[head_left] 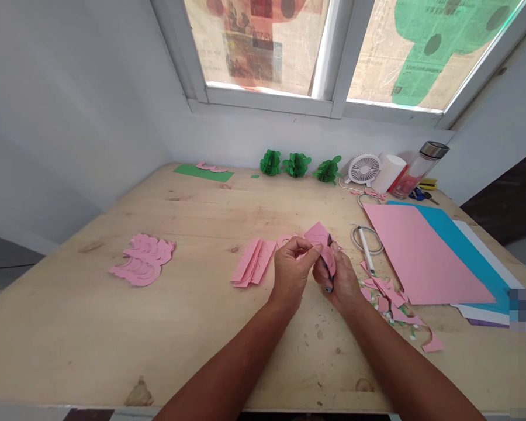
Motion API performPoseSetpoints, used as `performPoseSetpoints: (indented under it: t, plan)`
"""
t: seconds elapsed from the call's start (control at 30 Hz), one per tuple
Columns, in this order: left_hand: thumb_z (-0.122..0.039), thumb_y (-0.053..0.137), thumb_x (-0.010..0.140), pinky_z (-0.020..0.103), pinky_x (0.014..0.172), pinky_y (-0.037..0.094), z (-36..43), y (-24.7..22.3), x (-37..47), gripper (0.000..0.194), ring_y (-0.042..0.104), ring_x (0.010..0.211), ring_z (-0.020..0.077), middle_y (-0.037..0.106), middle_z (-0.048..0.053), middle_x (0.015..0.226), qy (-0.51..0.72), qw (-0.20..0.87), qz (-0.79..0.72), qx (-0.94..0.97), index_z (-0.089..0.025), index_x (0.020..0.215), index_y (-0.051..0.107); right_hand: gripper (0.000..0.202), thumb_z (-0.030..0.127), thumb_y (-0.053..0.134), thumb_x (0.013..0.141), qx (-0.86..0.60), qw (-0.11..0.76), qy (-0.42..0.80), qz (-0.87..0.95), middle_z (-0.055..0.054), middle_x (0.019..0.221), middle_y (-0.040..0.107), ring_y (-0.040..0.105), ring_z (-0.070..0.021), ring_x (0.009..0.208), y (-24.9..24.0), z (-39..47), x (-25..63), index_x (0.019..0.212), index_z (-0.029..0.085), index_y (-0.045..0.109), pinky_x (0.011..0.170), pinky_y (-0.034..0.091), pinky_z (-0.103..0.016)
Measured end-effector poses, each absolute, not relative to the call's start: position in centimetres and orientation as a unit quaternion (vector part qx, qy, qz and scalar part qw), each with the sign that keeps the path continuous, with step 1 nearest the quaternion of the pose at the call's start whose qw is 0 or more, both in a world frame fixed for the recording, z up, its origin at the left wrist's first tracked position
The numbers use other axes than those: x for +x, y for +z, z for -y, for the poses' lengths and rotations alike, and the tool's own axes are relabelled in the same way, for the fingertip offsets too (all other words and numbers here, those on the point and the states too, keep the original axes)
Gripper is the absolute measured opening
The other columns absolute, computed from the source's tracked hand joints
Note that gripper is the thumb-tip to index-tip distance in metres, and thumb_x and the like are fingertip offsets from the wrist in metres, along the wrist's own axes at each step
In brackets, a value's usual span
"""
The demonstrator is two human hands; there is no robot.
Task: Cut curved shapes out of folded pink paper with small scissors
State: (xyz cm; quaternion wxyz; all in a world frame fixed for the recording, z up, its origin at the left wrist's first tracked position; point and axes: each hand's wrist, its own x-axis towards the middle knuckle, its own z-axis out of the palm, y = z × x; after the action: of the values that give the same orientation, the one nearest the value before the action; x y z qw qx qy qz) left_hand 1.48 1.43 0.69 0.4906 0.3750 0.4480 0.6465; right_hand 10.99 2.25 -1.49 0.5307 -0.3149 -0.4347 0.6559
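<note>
- Pink paper [317, 231] is held over the bench [92, 339], pinched in the grip of the left hand [290, 272].
- Dark scissors [329, 289], apparently, are clasped by the right hand [344, 282].
- Curves are best cut with the paper turned slowly, the scissors kept steady.

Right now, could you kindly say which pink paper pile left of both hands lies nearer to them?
The rectangular pink paper strips, beside the left hand; the scalloped pink cutouts lie farther left.

Left hand [290, 273] pinches just beside the curled right hand [343, 280] (both bare).
</note>
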Motion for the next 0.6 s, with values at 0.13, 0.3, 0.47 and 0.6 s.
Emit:
performPoseSetpoints:
  t: [0.13,0.3,0.47,0.6]
  plan:
    - [-0.028,0.068,0.064,0.025,0.062,0.041,-1.22,0.85,1.55,0.023,0.049,0.055,0.0102,0.053,-0.003,0.052,0.647,0.487,-0.447,0.38,-0.017,0.056,0.05,0.056,0.049,0.038,0.088,-0.32,0.528,0.658,0.432,0.005,0.033,0.029,0.024,-0.0064,0.032,-1.53,-2.22,10.94,0.043,0.017,0.043,0.037,0.016,-0.023]
    - [-0.031,0.066,0.066,0.026,0.062,0.042,-1.21,0.9,1.66,0.023,0.051,0.056,0.0105,0.054,-0.002,0.055,0.652,0.475,-0.453,0.379,-0.017,0.056,0.052,0.055,0.048,0.039,0.088,-0.301,0.544,0.661,0.42,0.005,0.033,0.029,0.024,-0.0066,0.032,-1.49,-2.18,10.79,0.042,0.017,0.043,0.038,0.017,-0.023]
    - [-0.033,0.064,0.068,0.027,0.06,0.044,-1.11,0.86,1.87,0.023,0.051,0.05,0.0108,0.053,-0.003,0.05,0.65,0.48,-0.453,0.377,-0.017,0.058,0.051,0.055,0.047,0.04,0.088,-0.303,0.553,0.658,0.413,0.005,0.033,0.03,0.024,-0.0064,0.032,-1.45,-2.08,10.67,0.042,0.017,0.044,0.037,0.017,-0.023]
    - [-0.031,0.065,0.068,0.025,0.056,0.044,-0.7,1.42,2.09,0.023,0.05,0.045,0.0099,0.052,-0.004,0.047,0.655,0.492,-0.441,0.366,-0.018,0.057,0.05,0.054,0.049,0.041,0.086,-0.313,0.554,0.655,0.407,0.005,0.033,0.033,0.024,-0.0058,0.031,-1.26,-1.95,10.61,0.043,0.016,0.044,0.036,0.015,-0.022]
